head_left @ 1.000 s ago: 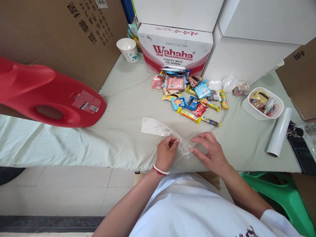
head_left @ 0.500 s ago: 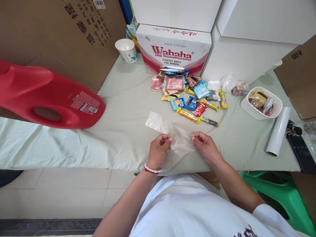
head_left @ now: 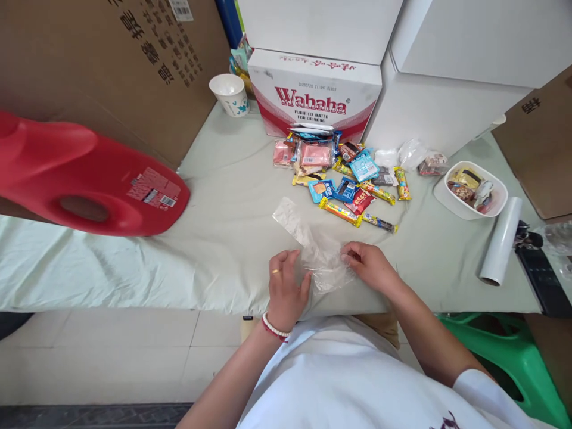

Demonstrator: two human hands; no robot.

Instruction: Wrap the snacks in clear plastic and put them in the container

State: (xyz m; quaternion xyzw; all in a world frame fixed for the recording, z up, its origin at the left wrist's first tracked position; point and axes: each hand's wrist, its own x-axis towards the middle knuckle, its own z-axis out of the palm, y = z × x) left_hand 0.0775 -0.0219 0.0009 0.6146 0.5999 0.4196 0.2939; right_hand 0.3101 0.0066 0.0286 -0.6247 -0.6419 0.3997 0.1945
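A clear plastic bag [head_left: 322,253] spreads between my hands near the table's front edge, its narrow folded end reaching up and left. My right hand [head_left: 364,265] pinches the bag's right edge between thumb and fingers. At the bag's left side, my left hand [head_left: 288,286] has its thumb and fingers apart, with nothing between them. Beyond the bag lies a pile of small wrapped snacks, among them an orange-and-yellow snack stick [head_left: 340,211], a blue packet [head_left: 345,188] and a pink packet [head_left: 315,155].
A red jug [head_left: 111,196] lies at the left. The Wahaba-style white and red carton [head_left: 315,89] stands behind the snacks, with a paper cup [head_left: 230,95] beside it. At right are a white tub [head_left: 451,199] of snacks, a white roll [head_left: 500,244] and a black phone-like object [head_left: 543,280].
Both hands took the bag's sides and drew it wider. My left fingers have since let go and spread apart, while my right hand keeps its pinch.
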